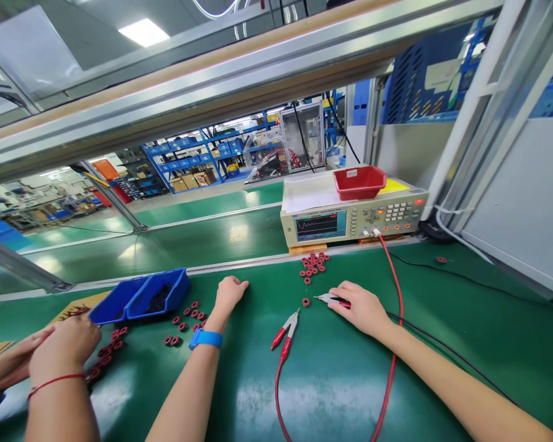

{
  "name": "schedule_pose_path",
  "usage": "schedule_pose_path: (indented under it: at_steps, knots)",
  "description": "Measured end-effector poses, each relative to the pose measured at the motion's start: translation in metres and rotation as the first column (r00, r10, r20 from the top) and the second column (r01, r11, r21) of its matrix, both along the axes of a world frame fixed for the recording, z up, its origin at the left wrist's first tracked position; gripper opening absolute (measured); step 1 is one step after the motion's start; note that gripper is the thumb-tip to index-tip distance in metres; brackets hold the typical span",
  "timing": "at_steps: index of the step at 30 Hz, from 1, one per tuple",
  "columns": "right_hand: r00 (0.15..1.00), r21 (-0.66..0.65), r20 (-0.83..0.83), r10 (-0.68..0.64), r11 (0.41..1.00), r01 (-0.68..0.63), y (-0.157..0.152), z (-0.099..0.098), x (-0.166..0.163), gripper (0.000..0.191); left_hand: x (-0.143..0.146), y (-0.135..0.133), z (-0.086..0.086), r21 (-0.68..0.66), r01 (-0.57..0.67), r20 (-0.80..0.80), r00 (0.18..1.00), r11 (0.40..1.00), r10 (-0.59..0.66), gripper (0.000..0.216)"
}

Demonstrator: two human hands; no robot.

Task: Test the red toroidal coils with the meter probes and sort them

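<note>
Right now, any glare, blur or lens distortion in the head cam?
Head view: the ceiling light is blown out and pale glare patches sit on the green mat; the wide lens slants the overhead rail; right hand, its clip probe and left hand are sharp, no motion blur.

No legible txt; bin label point(351, 174) & meter point(350, 222) blurred.

head cam | faces forward-down | close over green bench point(244, 393) | single view
</note>
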State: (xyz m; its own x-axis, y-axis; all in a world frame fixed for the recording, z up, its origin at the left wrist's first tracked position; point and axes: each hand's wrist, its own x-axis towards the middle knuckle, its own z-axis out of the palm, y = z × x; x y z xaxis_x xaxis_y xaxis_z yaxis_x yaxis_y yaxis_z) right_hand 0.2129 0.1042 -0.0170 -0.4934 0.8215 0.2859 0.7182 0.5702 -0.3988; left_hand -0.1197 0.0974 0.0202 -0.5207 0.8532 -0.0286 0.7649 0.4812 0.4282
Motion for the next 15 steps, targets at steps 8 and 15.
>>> schedule_pose_path:
  at_steps: [8,15]
  knots:
    - [1.0,-0.009,-0.006,-0.008,1.0,0.008,0.0,0.0,0.0,0.022,0.019,-0.059,-0.022,0.271,0.16,-0.062,0.987,0.949,-0.149,0.012]
    - [0.999,0.001,0.023,-0.027,1.0,0.027,0.001,0.002,-0.004,0.024,0.063,-0.084,-0.015,0.358,0.297,-0.215,0.949,0.885,-0.232,0.026]
